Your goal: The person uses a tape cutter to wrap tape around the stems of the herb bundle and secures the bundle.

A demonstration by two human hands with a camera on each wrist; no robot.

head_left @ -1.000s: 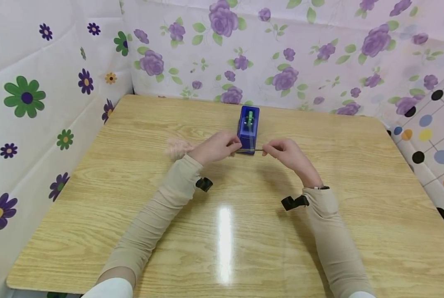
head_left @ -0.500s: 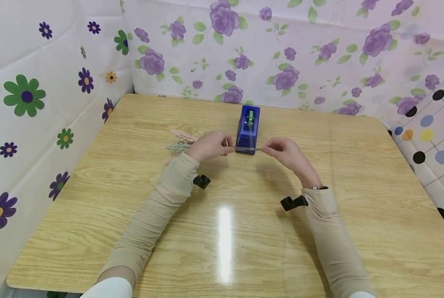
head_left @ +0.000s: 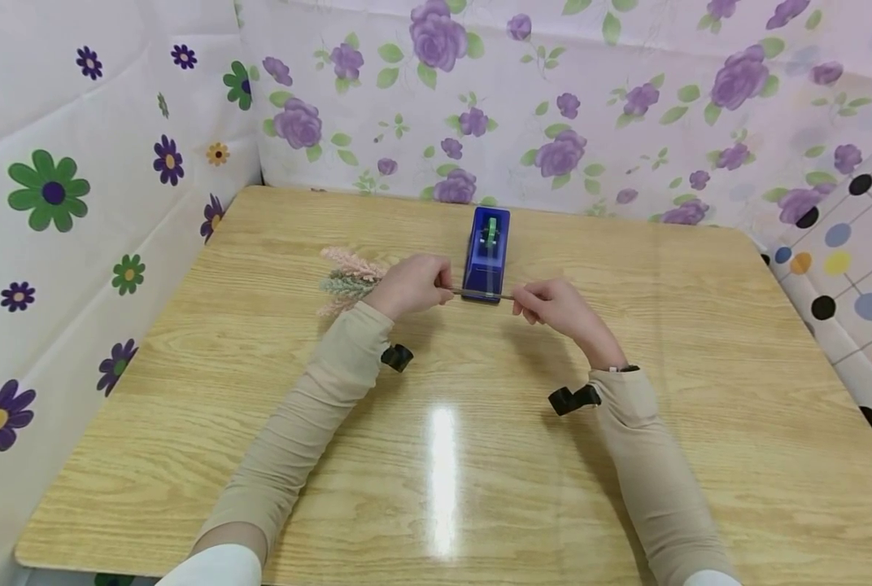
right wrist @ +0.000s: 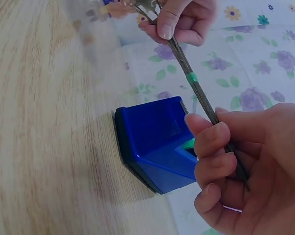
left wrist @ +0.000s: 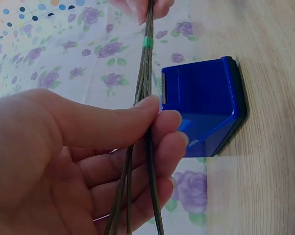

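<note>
A bundle of thin artificial flower stems (head_left: 480,293) lies level between my hands, above the front end of a blue tape dispenser (head_left: 483,281). My left hand (head_left: 416,285) pinches the stems between thumb and fingers, with pink and pale green flower heads (head_left: 348,285) sticking out to its left. At the stems' other end, my right hand (head_left: 559,305) holds them in curled fingers. A narrow green band (left wrist: 148,42) goes round the stems between the two hands; the same band (right wrist: 191,78) shows in the right wrist view.
The dispenser stands near the back of the wood-grain table (head_left: 333,488), carrying a green roll (head_left: 491,232). Flowered cloth (head_left: 377,98) hangs behind the table, with more patterned cloth at both sides. Black wrist cameras (head_left: 398,358) sit on both forearms.
My left hand has shifted slightly left along with the stems, and the gap between the hands is wider. The flower heads, blurred by motion earlier, are sharp now. The dispenser stays in place.
</note>
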